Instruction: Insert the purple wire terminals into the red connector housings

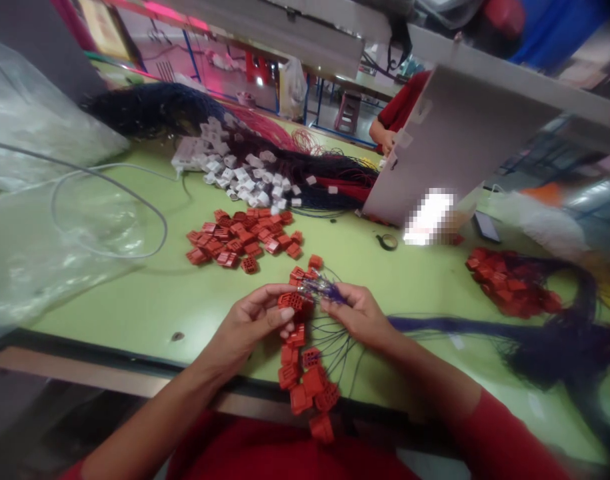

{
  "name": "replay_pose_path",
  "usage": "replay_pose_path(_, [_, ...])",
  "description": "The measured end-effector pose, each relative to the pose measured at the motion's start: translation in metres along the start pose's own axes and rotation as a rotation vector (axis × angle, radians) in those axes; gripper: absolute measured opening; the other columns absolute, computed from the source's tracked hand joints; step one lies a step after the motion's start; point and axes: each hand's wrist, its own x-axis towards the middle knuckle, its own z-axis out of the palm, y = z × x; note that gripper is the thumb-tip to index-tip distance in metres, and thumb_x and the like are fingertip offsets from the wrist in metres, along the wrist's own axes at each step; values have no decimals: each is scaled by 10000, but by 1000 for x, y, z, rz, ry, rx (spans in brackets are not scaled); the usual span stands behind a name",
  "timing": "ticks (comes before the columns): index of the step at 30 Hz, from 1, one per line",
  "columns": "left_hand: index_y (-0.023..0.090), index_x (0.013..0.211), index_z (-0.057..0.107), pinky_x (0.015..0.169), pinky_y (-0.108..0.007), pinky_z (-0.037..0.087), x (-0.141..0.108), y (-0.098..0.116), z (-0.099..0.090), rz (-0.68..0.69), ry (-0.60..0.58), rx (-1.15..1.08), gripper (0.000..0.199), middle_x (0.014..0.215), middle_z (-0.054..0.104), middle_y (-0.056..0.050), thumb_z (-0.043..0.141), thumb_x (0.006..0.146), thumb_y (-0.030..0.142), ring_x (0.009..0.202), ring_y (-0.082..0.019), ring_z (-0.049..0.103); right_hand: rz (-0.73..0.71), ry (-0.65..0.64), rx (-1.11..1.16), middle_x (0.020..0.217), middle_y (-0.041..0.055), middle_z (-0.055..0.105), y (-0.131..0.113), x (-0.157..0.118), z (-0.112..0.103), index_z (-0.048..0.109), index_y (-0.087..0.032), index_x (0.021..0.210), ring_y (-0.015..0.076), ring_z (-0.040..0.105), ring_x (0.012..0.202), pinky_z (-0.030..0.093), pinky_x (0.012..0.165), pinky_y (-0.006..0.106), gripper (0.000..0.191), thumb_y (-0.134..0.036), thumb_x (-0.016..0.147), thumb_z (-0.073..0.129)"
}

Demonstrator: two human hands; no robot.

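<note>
Inspection at the work point: the left hand [249, 321] has a firm grip on a red multi-cavity connector housing [291, 301], thumb across its side. The right hand [357, 313] is closed in a pinch on purple wire ends [322, 289], with the tips at the housing's upper edge. Both grips are clenched and the work sits at 12 o'clock from the wrists.

Wired red housings [302, 377] hang below the held piece toward 6 o'clock, over the near edge of the counter [135, 333]. Judged sound practice: pinch close to the wire tips so the strands do not splay, and watch the hanging weight at that edge.

Loose red housings [242, 237] lie at 11 o'clock, white connectors [235, 172] beyond them. A tape roll [387, 242] sits at 1 o'clock, and a wired red bunch [509, 281] at 3 o'clock. Green counter surface extends toward 9 o'clock, up to a plastic sheet [39, 233].
</note>
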Motion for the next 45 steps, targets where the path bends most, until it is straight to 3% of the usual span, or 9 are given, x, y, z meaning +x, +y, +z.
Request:
replay_pose_path(9, [242,1094,760,716,-292,594,-2,-4,2,65,-15,68,370,915,784,-51,862,746,313,724,-168,693,24,-83,-65,679,-28,535,-6,-4,-1,641,-158,783,96,421,614,359,590,240,179,-330,826,670])
replay_pose_path(13, [245,1098,754,820,-356,623,-3,-3,2,91,-21,102,369,1024,796,-75,856,749,313,887,-231,743,54,-97,-107,661,-30,509,-3,-4,-1,639,-155,802,96,387,599,326,560,238,172,-324,830,648])
replay_pose_path(18, [268,1093,783,929,-404,606,-5,-3,1,248,29,372,345,1111,779,-67,838,754,294,977,-262,740,43,-72,-117,684,-22,519,0,-5,-1,644,-158,824,109,411,628,342,579,244,180,-338,842,641])
replay_pose_path(27, [221,1015,785,818,-317,620,-1,-11,9,368,13,464,220,1004,783,-47,780,797,248,884,-214,741,-25,-76,-173,646,-44,476,2,-9,5,620,-164,796,92,378,585,335,550,225,125,-275,853,632])
replay_pose_path(31, [182,1027,764,799,-299,595,-1,-12,10,426,-20,560,205,976,777,-63,734,835,248,864,-200,728,-65,-77,-191,676,-27,538,5,-6,2,665,-157,825,105,446,614,393,585,230,137,-284,875,646])
replay_pose_path(33, [183,1055,752,786,-297,582,-1,-10,5,430,-15,616,243,1029,769,-78,738,837,291,881,-201,719,-159,-17,-201,756,6,596,5,-3,0,700,-157,833,131,521,699,443,654,250,169,-313,886,662])
replay_pose_path(36, [181,1042,725,676,-291,545,1,0,-12,453,89,782,321,980,739,-78,738,826,418,756,-180,670,-267,100,-191,809,33,621,2,2,-3,726,-160,821,148,556,752,456,674,260,228,-381,873,705])
replay_pose_path(40, [168,1061,634,615,-309,471,16,19,-40,381,368,1200,386,924,700,-81,627,879,508,671,-192,628,-68,45,-103,649,-7,577,3,3,-4,679,-150,801,87,423,517,342,489,231,366,-504,896,668])
replay_pose_path(45, [153,1068,599,543,-326,382,43,37,-47,97,393,1712,413,920,729,-160,503,953,538,735,-319,686,0,-32,-86,659,-14,605,7,2,-5,603,-166,877,73,423,489,341,479,215,375,-531,958,573])
